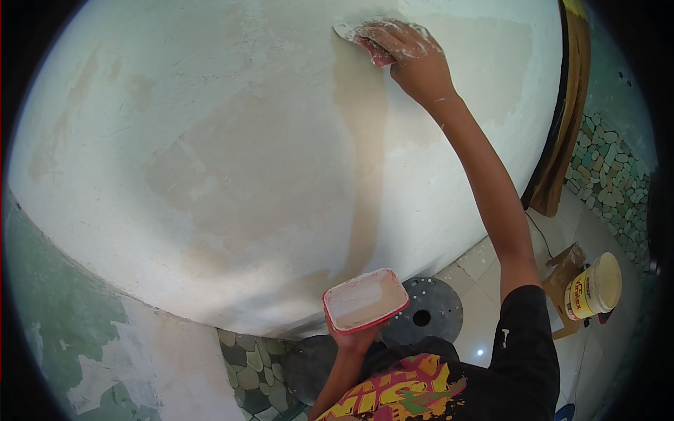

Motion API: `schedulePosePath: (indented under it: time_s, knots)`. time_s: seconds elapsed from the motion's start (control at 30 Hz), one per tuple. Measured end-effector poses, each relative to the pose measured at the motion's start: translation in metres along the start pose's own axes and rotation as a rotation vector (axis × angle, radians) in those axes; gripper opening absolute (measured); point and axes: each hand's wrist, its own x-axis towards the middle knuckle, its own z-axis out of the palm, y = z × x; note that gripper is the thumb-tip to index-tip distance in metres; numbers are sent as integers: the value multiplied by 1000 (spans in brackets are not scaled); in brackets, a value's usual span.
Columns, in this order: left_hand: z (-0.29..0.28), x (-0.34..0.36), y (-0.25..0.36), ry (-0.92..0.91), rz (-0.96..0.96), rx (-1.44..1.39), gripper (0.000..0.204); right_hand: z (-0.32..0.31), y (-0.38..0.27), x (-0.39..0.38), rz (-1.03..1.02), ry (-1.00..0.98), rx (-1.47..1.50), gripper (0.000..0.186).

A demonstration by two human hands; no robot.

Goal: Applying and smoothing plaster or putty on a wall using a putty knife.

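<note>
My right hand (pixel 407 52), smeared with white paste, is closed around a putty knife (pixel 347 29) with a reddish handle. Its blade rests against the white wall (pixel 449 161) high up. Below the blade a damp beige streak (pixel 368 133) runs down the wall. Low in the view, my left hand (pixel 354 339) grips a shallow rectangular tub (pixel 365 298) from beneath. The tub has a red rim and pale beige paste inside; most of the left fingers are hidden under it.
A round dark disc with a central hole (pixel 442 309) lies near the wall's foot. At right a white and yellow bucket (pixel 597 288) stands on a wooden stool (pixel 567 270). Brown wooden trim (pixel 565 140) edges the wall. Pebble tiles (pixel 607 175) and green patchy wall (pixel 77 330) flank it.
</note>
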Motion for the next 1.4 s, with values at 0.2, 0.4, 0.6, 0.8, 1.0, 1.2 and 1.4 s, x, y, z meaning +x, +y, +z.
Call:
schedulePosePath:
  time_s: [0.2,0.4,0.6,0.8,1.0,1.2,1.4]
  knots:
    - [3,-1,-2,60,36,-49,73,2,4,-11,29,37,-39,47]
    - [-3,-3,-1,66,54,-14,81,-5,4,-7,85,-13,11,40]
    - [-6,1,5,40,23,-13,78,-4,2,-1,161,5,95,43]
    - [-1,4,1,26,26,-38,78,-1,14,-8,106,60,118,28]
    - [9,6,-5,241,65,15,84,-3,14,-3,140,-41,33,43]
    - [-3,7,2,151,40,67,78,-27,2,14,112,-115,105,27]
    - [12,10,-5,192,64,49,83,-22,20,-7,62,-118,0,26]
